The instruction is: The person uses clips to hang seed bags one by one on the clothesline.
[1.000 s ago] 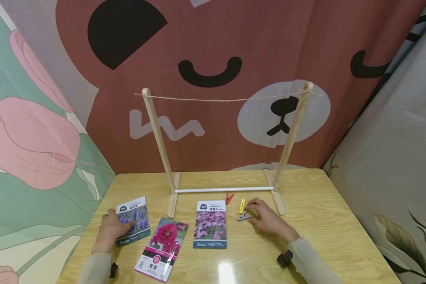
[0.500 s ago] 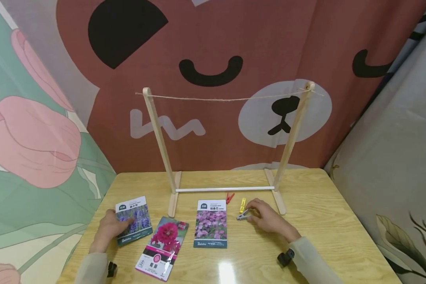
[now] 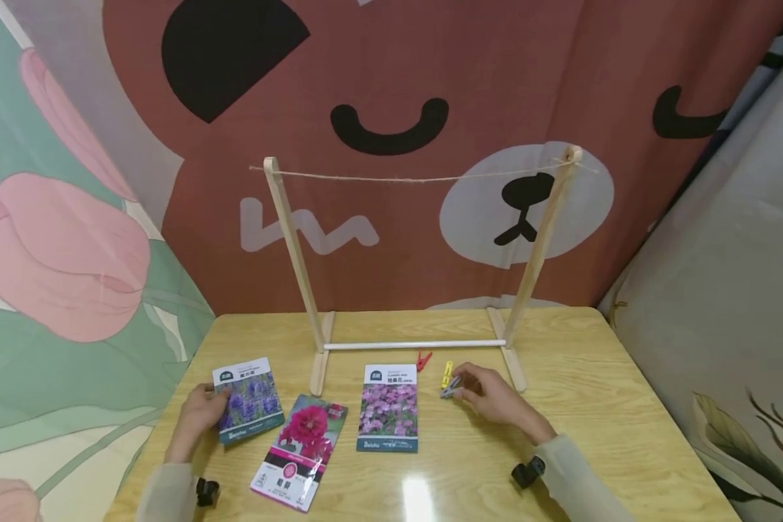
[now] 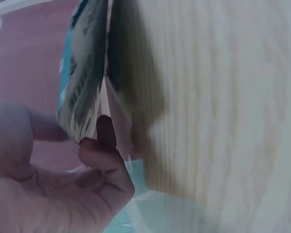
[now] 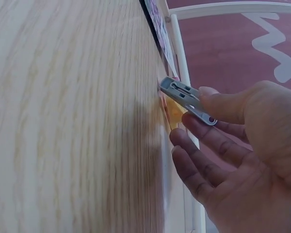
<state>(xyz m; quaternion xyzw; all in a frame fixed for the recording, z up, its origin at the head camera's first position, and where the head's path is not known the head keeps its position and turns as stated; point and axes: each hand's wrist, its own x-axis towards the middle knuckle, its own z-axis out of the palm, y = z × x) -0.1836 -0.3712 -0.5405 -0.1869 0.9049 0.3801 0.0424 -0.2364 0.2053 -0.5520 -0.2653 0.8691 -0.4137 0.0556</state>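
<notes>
At the table's left, my left hand [image 3: 199, 417] pinches the left edge of a seed packet [image 3: 251, 406] printed with violet-blue flowers. The left wrist view shows that packet [image 4: 82, 73] edge-on, its held side raised from the wood. My right hand [image 3: 496, 399] pinches a grey clothespin [image 5: 186, 99] between thumb and index finger, its other fingers spread below. Close by that hand lie a yellow clothespin [image 3: 447, 374] and a red clothespin [image 3: 423, 360]. Between the hands lie a magenta-flower seed packet [image 3: 300, 453] and a pink-flower seed packet [image 3: 388, 409].
A wooden frame stands at the back, with a left post [image 3: 293, 254], a right post [image 3: 540, 250] and a white bottom rod [image 3: 414, 345]. Twine [image 3: 391, 179] stretches between the post tops. A patterned curtain [image 3: 391, 275] hangs behind the table [image 3: 594, 406].
The left thumb has slid from the packet's middle to its left edge, and the packet has tilted and shifted slightly right. In my right hand the grey clothespin has turned and come up slightly.
</notes>
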